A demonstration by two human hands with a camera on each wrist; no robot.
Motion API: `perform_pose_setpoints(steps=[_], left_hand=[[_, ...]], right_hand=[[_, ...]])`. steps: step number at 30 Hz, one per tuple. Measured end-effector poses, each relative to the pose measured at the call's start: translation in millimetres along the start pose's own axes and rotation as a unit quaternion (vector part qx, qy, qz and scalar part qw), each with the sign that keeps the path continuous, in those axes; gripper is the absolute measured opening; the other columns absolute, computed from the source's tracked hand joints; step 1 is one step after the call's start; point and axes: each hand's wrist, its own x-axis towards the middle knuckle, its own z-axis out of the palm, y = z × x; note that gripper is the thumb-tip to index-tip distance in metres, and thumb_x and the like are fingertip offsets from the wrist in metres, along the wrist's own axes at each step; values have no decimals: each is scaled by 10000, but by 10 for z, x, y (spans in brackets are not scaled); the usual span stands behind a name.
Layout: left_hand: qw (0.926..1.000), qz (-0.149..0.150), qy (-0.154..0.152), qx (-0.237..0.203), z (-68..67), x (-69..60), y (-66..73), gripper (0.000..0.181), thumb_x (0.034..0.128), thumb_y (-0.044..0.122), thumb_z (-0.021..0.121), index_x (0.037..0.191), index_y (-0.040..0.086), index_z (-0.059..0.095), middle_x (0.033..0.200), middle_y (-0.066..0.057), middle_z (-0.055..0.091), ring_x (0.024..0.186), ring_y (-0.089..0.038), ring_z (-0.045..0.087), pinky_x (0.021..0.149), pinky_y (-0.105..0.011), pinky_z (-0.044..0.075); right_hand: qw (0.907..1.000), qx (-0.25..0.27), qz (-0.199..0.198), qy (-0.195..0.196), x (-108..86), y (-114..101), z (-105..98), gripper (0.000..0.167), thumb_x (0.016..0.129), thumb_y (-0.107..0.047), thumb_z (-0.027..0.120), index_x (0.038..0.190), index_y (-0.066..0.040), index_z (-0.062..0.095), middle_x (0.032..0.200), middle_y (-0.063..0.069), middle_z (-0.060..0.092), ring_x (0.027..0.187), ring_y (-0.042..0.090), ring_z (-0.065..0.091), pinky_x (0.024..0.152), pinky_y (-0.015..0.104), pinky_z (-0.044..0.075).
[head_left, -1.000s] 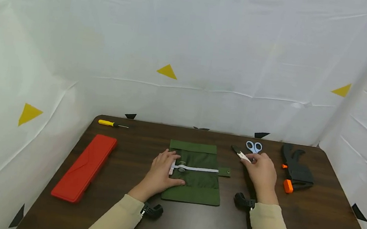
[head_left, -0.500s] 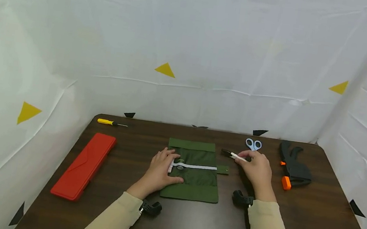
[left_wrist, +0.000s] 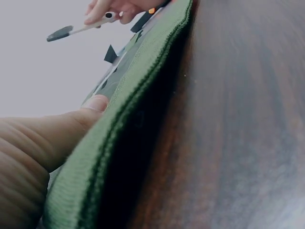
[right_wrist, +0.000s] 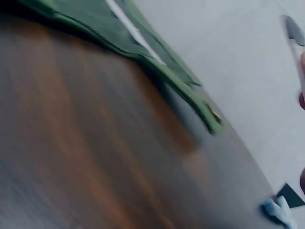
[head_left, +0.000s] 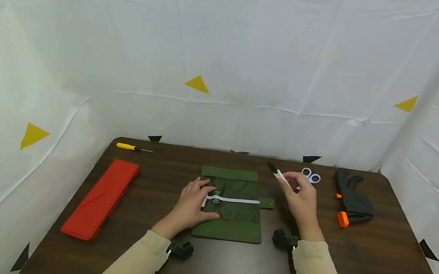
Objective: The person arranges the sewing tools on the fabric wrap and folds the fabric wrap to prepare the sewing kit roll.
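Note:
A green fabric tool roll [head_left: 227, 230] lies unfolded, with a white elastic strap [head_left: 240, 200] across it. Under the strap's left end sit a small round ring-like item [head_left: 215, 198] and a white piece [head_left: 203, 202], partly hidden by fingers. My left hand [head_left: 191, 203] rests spread on the roll's left side; its thumb [left_wrist: 96, 103] touches the fabric in the left wrist view. Above the table, right of the roll, my right hand [head_left: 301, 199] pinches a slim white tool [head_left: 282, 177] with a dark end [left_wrist: 60, 33] pointing up and left; its exact kind is unclear.
Light blue scissors [head_left: 311, 175] lie just behind my right hand. A black clamp with orange parts [head_left: 353, 201] is farther right. On the left are a long red case [head_left: 100, 200] and a yellow screwdriver [head_left: 127, 146]. White sheeting [head_left: 255, 45] surrounds the brown table [head_left: 223, 270].
My right hand first swings the white tool leftward, then raises it and tips its dark end upward. The scissors now lie slightly farther right. My left hand stays on the roll.

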Motion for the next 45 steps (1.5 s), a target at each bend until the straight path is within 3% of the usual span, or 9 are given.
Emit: perform_pose_setpoints(steps=[5, 9, 13, 18, 21, 24, 28, 37, 45], left_hand=[[9999, 78, 59, 54, 26, 23, 41, 853, 895, 536, 887, 1597, 210, 528, 1783, -88, 299, 1713, -378, 109, 1355, -676, 132], [9998, 202, 36, 53, 97, 37, 89, 831, 896, 537, 885, 1583, 219, 543, 1778, -101, 308, 1708, -395, 125, 1348, -691, 137], [9998, 194, 2, 53, 137, 32, 127, 799, 902, 531, 882, 1568, 235, 555, 1780, -100, 306, 1707, -401, 124, 1347, -695, 132], [9995, 272, -19, 149, 111, 35, 160, 774, 906, 528, 880, 1549, 224, 576, 1775, -113, 318, 1703, -412, 137, 1350, -683, 133], [9995, 275, -8, 156, 95, 42, 176, 774, 903, 524, 885, 1545, 218, 580, 1772, -118, 322, 1700, -422, 140, 1350, -683, 134], [9996, 222, 6, 172, 87, 42, 184, 780, 900, 524, 888, 1547, 216, 578, 1772, -116, 320, 1700, -426, 138, 1347, -689, 136], [9996, 218, -44, 190, 87, 33, 187, 765, 915, 527, 873, 1550, 219, 578, 1774, -115, 318, 1703, -418, 130, 1347, -693, 133], [9993, 201, 215, -244, 16, 67, 167, 596, 977, 459, 829, 1489, 232, 624, 1721, -115, 387, 1661, -419, 212, 1308, -699, 200], [9952, 796, 390, -404, -3, 109, 322, 426, 1044, 339, 771, 1425, 175, 678, 1603, -50, 518, 1506, -308, 422, 1222, -600, 341]], right_hand=[[9929, 1023, 405, -463, -51, -149, 144, 194, 1047, -142, 757, 1191, -24, 703, 953, 228, 724, 708, 106, 571, 599, 218, 469], [9701, 2001, 1136, -777, -155, -285, 273, 280, 1050, -188, 761, 1232, 7, 678, 888, 89, 689, 603, 97, 491, 495, 240, 417], [9483, 2515, 1551, -1162, -270, -348, 398, 344, 1037, -218, 783, 1249, 31, 678, 794, -53, 574, 513, 75, 380, 442, 249, 324], [9450, 2517, 1652, -1274, -315, -335, 460, 349, 1034, -228, 786, 1233, 41, 686, 845, 13, 616, 563, 123, 509, 464, 254, 451], [9431, 2456, 1753, -1398, -293, -311, 479, 359, 1040, -238, 778, 1234, 44, 669, 986, 107, 704, 783, 197, 711, 578, 280, 594], [9376, 2458, 1822, -1655, -268, -301, 492, 371, 1049, -228, 765, 1258, 58, 652, 1116, 209, 727, 949, 239, 773, 657, 312, 645], [9342, 2393, 1880, -1864, -268, -298, 496, 360, 1063, -211, 745, 1276, 60, 644, 1100, 271, 684, 847, 195, 746, 641, 322, 639], [9346, 2092, 2164, -1893, -194, -275, 570, 389, 1116, -209, 658, 1409, 35, 587, 1076, 130, 676, 846, 175, 708, 653, 290, 630], [9413, 1711, 2037, -2077, -217, -264, 556, 428, 1153, -121, 542, 1564, -41, 455, 1114, 234, 641, 852, 198, 686, 645, 331, 629]])
